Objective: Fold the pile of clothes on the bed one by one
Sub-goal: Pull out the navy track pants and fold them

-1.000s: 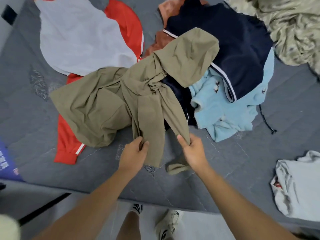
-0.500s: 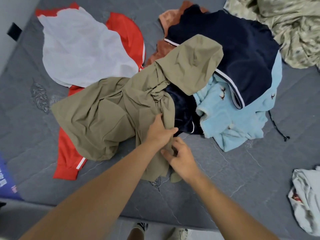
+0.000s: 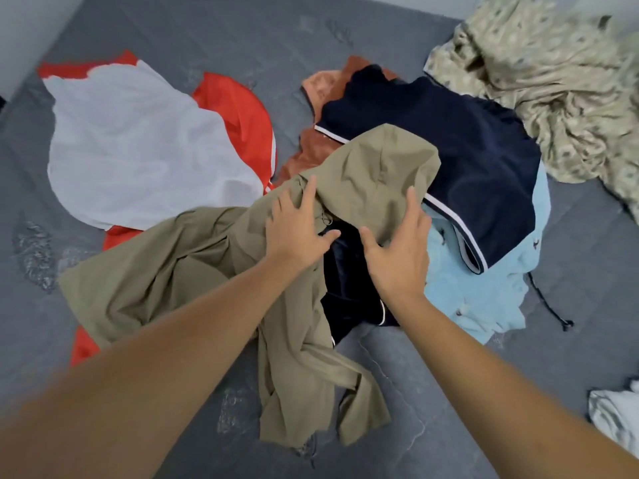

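Note:
A crumpled olive garment [image 3: 173, 278] sprawls across the grey bed [image 3: 581, 288], its upper flap draped over the pile. My left hand [image 3: 297, 229] lies on it with fingers spread, at the flap's left edge. My right hand [image 3: 397, 254] rests open against the flap's lower right edge, thumb pointing left. Between the hands a dark navy piece [image 3: 345, 271] shows. The pile beneath holds a navy garment with white piping [image 3: 466, 160], a light blue fleece [image 3: 484, 299] and a rust-orange piece [image 3: 321, 88].
A red and white garment [image 3: 138, 150] lies spread flat at the left. A beige patterned cloth [image 3: 553, 91] is bunched at the far right. A whitish garment [image 3: 615, 413] sits at the right edge. A wall [image 3: 27, 29] borders the bed's far left.
Both hands let go of the olive garment's lower hem and moved up to its upper flap on the pile. The hem now lies loose on the bed.

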Available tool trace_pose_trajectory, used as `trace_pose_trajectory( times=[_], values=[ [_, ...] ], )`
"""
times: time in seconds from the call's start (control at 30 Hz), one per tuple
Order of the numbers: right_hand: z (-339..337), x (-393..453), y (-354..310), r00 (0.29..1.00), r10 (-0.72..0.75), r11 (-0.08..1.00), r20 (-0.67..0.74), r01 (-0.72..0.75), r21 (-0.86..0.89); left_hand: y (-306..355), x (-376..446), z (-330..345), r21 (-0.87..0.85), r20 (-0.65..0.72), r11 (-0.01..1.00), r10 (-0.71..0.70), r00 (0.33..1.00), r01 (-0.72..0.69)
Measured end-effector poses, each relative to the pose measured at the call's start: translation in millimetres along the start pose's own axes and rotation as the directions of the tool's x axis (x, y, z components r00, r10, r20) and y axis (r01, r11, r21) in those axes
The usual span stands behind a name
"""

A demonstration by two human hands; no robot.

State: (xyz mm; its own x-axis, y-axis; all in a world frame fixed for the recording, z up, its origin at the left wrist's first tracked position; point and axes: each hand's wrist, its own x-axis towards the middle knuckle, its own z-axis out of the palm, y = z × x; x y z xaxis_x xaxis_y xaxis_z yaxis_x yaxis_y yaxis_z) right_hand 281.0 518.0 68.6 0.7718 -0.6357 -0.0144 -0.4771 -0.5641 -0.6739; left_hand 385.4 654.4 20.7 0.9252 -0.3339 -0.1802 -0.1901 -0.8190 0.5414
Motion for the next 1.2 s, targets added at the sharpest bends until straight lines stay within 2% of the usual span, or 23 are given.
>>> trace_pose_trajectory(
  times=[0.1,0.2,0.3,0.4,0.5,0.63,0.87,1.07,1.2],
  values=[
    [13,22,-3,0.998,0.059,0.997,0.007,-0.059,-0.041,-4,30,5,0.073,0.097,0.997,-0.001,0.995,-0.006],
    [24,35,5,0.996,0.067,0.989,0.064,-0.058,-0.135,-23,41,15,0.061,0.134,0.998,0.023,0.991,-0.031],
    [26,40,5,0.998,0.042,0.979,0.045,-0.032,-0.199,-39,37,14,-0.015,0.072,0.992,0.125,0.990,-0.124],
    [30,36,-8,0.998,-0.002,0.983,0.060,0.013,-0.182,-51,26,-5,-0.075,-0.015,0.976,0.203,0.979,-0.204],
    [44,28,-34,0.975,-0.045,0.995,0.217,0.063,-0.075,-66,11,-39,-0.112,-0.117,0.970,0.204,0.972,-0.217],
    [78,-1,-84,0.871,-0.065,0.996,0.487,0.023,0.090,-94,-16,-99,-0.136,-0.203,0.972,0.164,0.965,-0.194],
    [155,-80,-198,0.746,-0.207,0.953,0.634,0.007,0.303,-172,-88,-206,-0.128,-0.321,0.991,-0.019,0.947,-0.024],
    [205,-147,-303,0.541,-0.372,0.917,0.755,0.085,0.391,-264,-152,-295,-0.031,-0.459,0.983,-0.175,0.871,0.181],
    [231,-171,-327,0.417,-0.423,0.904,0.804,0.143,0.402,-306,-179,-305,0.139,-0.453,0.920,-0.270,0.850,0.366]
  ],
)
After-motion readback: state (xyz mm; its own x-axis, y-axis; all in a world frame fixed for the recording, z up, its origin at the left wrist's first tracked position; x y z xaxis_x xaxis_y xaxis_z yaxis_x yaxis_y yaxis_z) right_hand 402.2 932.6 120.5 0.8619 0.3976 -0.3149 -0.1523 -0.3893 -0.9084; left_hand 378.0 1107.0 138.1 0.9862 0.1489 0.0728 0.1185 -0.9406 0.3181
